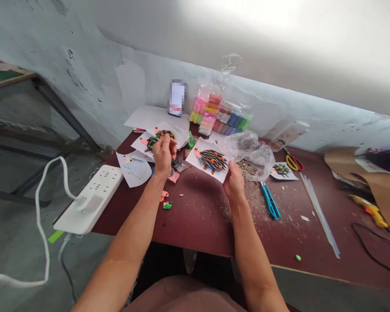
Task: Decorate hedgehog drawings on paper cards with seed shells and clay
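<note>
my right hand (234, 180) pinches the hedgehog card (212, 160) by its right end, its long axis running up-left from my grip, while my left hand (163, 154) sits curled left of it, holding something or not, i cannot tell.

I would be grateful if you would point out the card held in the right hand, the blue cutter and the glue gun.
Held card (213, 160): head view, on the dark spines near its middle.
Blue cutter (271, 202): head view, on its handle.
Glue gun (372, 211): head view, on its body.
</note>
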Demonstrator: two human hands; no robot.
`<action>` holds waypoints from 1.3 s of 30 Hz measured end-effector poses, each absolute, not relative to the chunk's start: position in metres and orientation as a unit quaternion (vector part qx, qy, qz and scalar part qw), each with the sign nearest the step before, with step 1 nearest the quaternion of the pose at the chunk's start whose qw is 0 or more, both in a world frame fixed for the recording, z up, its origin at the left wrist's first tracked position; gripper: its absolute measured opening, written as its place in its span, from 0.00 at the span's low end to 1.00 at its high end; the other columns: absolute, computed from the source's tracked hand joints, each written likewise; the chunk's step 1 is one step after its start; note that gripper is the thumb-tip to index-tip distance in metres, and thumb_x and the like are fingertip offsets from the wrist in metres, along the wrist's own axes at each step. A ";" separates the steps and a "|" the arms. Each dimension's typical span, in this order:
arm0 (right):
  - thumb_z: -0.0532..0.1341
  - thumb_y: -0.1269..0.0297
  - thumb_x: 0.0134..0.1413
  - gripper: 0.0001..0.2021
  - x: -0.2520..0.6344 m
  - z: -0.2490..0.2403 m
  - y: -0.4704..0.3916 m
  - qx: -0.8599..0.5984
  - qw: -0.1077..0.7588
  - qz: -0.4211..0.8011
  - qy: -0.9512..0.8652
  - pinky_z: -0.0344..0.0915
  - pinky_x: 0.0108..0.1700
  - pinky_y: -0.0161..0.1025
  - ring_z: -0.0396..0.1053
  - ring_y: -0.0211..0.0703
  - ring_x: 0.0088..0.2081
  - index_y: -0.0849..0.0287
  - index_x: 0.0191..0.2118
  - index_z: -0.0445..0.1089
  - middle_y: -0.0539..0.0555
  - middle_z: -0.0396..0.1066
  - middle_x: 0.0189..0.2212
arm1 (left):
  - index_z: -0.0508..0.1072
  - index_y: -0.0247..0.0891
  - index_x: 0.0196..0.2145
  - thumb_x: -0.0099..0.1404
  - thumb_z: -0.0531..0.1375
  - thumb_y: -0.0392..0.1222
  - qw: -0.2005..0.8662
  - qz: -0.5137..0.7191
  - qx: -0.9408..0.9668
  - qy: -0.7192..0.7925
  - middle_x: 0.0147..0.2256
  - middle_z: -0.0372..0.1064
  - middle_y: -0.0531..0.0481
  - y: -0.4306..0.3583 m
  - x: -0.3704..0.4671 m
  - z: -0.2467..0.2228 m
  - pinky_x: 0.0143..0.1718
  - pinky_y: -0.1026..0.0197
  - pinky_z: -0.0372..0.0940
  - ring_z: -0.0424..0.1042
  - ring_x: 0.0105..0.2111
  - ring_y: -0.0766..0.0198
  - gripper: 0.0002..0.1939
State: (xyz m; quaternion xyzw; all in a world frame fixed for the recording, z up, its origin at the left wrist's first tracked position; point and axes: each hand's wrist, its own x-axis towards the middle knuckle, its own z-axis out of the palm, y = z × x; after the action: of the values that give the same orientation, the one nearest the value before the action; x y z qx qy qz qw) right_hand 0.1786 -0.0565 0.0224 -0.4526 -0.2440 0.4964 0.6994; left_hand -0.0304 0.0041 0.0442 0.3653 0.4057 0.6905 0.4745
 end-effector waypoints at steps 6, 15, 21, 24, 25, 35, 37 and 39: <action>0.58 0.68 0.57 0.08 0.179 0.025 -0.043 -0.454 0.722 0.489 -0.180 0.79 0.45 0.45 0.79 0.45 0.38 0.56 0.36 0.76 0.51 0.82 0.34 | 0.64 0.39 0.17 0.65 0.56 0.45 0.411 0.591 0.533 0.444 0.14 0.55 0.57 -0.005 -0.027 0.052 0.21 0.65 0.50 0.55 0.17 0.70 0.19; 0.62 0.67 0.56 0.03 0.175 0.041 -0.002 -0.439 0.707 0.478 -0.281 0.78 0.40 0.41 0.77 0.41 0.32 0.56 0.36 0.72 0.49 0.80 0.32 | 0.60 0.37 0.14 0.54 0.56 0.35 0.395 0.267 0.794 0.376 0.14 0.51 0.57 -0.020 -0.010 0.054 0.22 0.63 0.44 0.53 0.19 0.70 0.14; 0.62 0.68 0.53 0.01 0.133 0.045 0.020 -0.442 0.651 0.542 -0.296 0.77 0.33 0.38 0.76 0.41 0.31 0.55 0.33 0.70 0.48 0.79 0.30 | 0.75 0.35 0.24 0.55 0.60 0.35 0.587 0.068 0.765 0.257 0.20 0.71 0.52 -0.021 -0.021 0.065 0.19 0.67 0.57 0.64 0.16 0.68 0.05; 0.60 0.69 0.53 0.02 0.113 0.046 0.033 -0.445 0.621 0.570 -0.304 0.77 0.34 0.39 0.76 0.41 0.30 0.56 0.33 0.69 0.49 0.79 0.29 | 0.80 0.35 0.31 0.59 0.64 0.41 0.672 0.088 0.719 0.154 0.24 0.76 0.49 -0.020 -0.038 0.076 0.19 0.67 0.61 0.67 0.17 0.69 0.07; 0.59 0.69 0.53 0.03 0.106 0.046 0.038 -0.446 0.612 0.579 -0.303 0.77 0.35 0.40 0.76 0.41 0.30 0.56 0.34 0.70 0.49 0.79 0.30 | 0.81 0.35 0.32 0.60 0.66 0.44 0.691 0.108 0.703 0.129 0.25 0.77 0.48 -0.020 -0.044 0.078 0.19 0.67 0.62 0.68 0.17 0.68 0.09; 0.60 0.65 0.52 0.01 0.048 0.041 0.069 -0.478 0.562 0.592 -0.325 0.75 0.34 0.40 0.72 0.41 0.27 0.54 0.32 0.66 0.47 0.74 0.24 | 0.82 0.35 0.36 0.59 0.71 0.54 0.724 0.181 0.657 0.101 0.27 0.79 0.45 -0.019 -0.061 0.086 0.17 0.69 0.61 0.70 0.18 0.69 0.17; 0.60 0.65 0.52 0.04 0.041 0.040 0.071 -0.481 0.556 0.589 -0.335 0.74 0.33 0.39 0.70 0.39 0.26 0.53 0.29 0.64 0.46 0.72 0.23 | 0.82 0.35 0.37 0.58 0.71 0.54 0.726 0.180 0.655 0.101 0.28 0.79 0.46 -0.018 -0.060 0.087 0.18 0.69 0.61 0.70 0.18 0.69 0.18; 0.61 0.64 0.52 0.06 0.037 0.039 0.073 -0.478 0.551 0.585 -0.356 0.73 0.32 0.37 0.69 0.38 0.25 0.53 0.28 0.62 0.45 0.70 0.22 | 0.82 0.35 0.37 0.59 0.71 0.54 0.726 0.183 0.655 0.100 0.29 0.79 0.46 -0.018 -0.060 0.088 0.18 0.69 0.61 0.70 0.19 0.69 0.18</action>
State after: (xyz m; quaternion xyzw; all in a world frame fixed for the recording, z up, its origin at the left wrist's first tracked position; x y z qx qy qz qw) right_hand 0.0371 0.0725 0.0391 -0.4782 -0.3555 0.5846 0.5506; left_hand -0.0605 -0.0178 0.0879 0.6550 0.1004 0.1828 0.7263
